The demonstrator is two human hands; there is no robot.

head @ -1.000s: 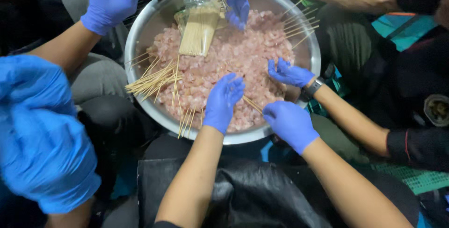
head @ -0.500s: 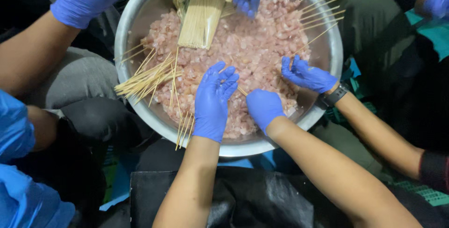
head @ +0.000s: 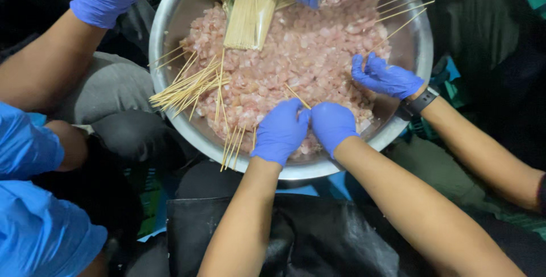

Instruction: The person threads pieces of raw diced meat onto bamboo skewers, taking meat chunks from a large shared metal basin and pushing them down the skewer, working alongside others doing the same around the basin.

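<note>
My two blue-gloved hands meet over a steel bowl [head: 170, 32] of pink diced meat [head: 284, 66].

My left hand [head: 280, 132] and right hand [head: 331, 124] touch at the near rim, fingers narrowed together on a thin wooden skewer [head: 297, 96] that pokes up between them. Loose skewers [head: 187, 86] fan over the left rim; a wrapped bundle [head: 250, 9] lies at the far side. Other people's gloved hands [head: 387, 77] work nearby. To do this well, I judge: steady the stick low and keep its point clear of the gloves.
</note>
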